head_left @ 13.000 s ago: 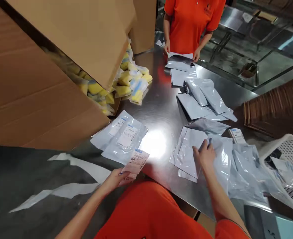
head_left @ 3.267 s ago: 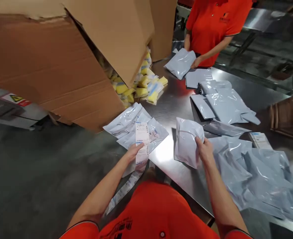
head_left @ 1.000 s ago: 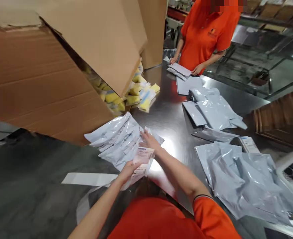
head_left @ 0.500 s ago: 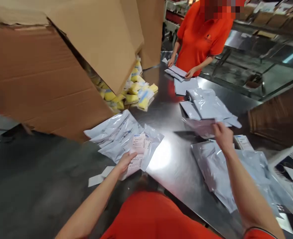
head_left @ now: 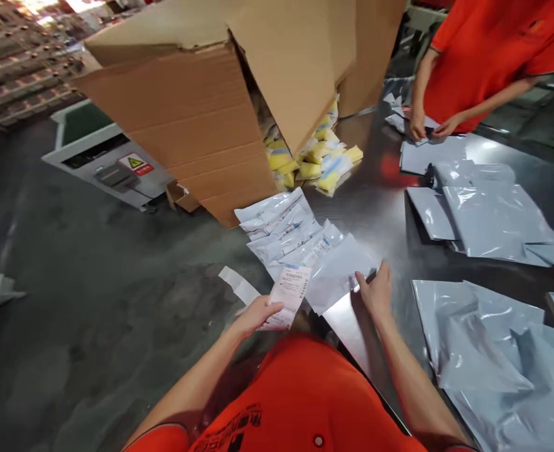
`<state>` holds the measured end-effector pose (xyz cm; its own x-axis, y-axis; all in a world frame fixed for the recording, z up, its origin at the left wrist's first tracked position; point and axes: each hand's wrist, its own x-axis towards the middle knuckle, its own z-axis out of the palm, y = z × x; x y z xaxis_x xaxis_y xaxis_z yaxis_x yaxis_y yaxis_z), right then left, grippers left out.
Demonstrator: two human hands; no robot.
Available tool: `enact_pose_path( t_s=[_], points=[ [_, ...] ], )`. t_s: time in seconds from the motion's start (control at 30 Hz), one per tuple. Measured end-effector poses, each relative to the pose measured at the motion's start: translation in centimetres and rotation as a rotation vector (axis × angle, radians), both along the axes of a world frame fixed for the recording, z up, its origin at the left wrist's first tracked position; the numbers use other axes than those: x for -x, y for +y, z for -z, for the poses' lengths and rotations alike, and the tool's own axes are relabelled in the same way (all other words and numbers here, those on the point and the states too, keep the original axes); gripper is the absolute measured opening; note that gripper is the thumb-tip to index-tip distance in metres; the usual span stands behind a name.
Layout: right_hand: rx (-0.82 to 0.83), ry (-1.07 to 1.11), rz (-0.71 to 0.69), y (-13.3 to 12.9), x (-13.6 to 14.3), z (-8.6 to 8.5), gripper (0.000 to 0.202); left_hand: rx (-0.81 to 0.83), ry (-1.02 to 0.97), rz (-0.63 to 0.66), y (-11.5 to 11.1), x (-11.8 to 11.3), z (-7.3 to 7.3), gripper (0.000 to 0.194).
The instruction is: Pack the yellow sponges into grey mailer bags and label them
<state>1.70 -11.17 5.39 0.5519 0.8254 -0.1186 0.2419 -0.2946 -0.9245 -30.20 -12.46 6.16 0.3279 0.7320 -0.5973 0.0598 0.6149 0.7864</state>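
Note:
My left hand (head_left: 257,316) is closed on a strip of printed shipping labels (head_left: 290,290), thumb on top; part of the strip hangs loose to the left. Just right of the labels lies a blank pale-grey mailing bag (head_left: 340,273). My right hand (head_left: 375,290) pinches this bag at its right edge, fingertips partly hidden. Beyond both hands, filled grey mailing bags (head_left: 281,229) overlap in a row along the table edge, at least one bearing a label.
A large cardboard box (head_left: 187,125) stands behind the row, yellow packets (head_left: 321,160) spilling from its opening. On the metal table (head_left: 390,220), more mailing bags (head_left: 494,213) lie in piles at the right. Across it, a co-worker in an orange shirt (head_left: 484,69) handles a packet.
My right hand has come from the bag pile on the right to beside the labels, bringing a mailing bag. The view has swung left. My left hand still holds the labels.

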Motion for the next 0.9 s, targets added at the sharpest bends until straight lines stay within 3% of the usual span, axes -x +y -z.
enact_pose_path(
  t_s=[0.1, 0.17, 0.2, 0.3, 0.4, 0.53, 0.7, 0.8, 0.9],
  points=[
    [-0.074, 0.028, -0.467, -0.9, 1.8, -2.2, 0.095, -0.015, 0.017, 0.09, -1.0, -1.4, 0.0, 0.047],
    [-0.044, 0.206, -0.773, -1.0, 3.3, -3.7, 0.076, -0.063, 0.047, 0.191, -1.2, -2.0, -0.3, 0.045],
    [-0.008, 0.251, -0.846, -1.0, 4.0, -4.2, 0.061, -0.096, 0.054, 0.249, -1.2, -2.2, -0.6, 0.044],
    [0.053, 0.278, -0.783, -1.7, 5.5, -4.8, 0.038, -0.194, 0.0, 0.338, -0.9, -2.3, -2.1, 0.061],
    [0.057, 0.336, -0.682, -3.2, 6.4, -4.0, 0.039, -0.261, -0.073, 0.206, -0.4, -3.2, -3.8, 0.079],
    [0.032, 0.306, -0.637, -5.1, 7.3, -2.8, 0.036, -0.314, 0.084, 0.087, 0.4, -6.0, -4.6, 0.03],
    [0.002, 0.049, -0.629, -4.9, 5.6, -2.6, 0.027, -0.407, 0.355, 0.159, 1.0, -7.2, -2.8, 0.027],
    [-0.019, -0.123, -0.48, -2.6, 2.3, -1.3, 0.03, -0.254, 0.324, 0.279, 0.4, -5.0, -0.9, 0.024],
    [0.091, -0.372, -0.345, 0.7, -0.5, 1.0, 0.035, -0.094, 0.303, 0.33, -0.7, -1.1, 0.7, 0.013]
  ],
)
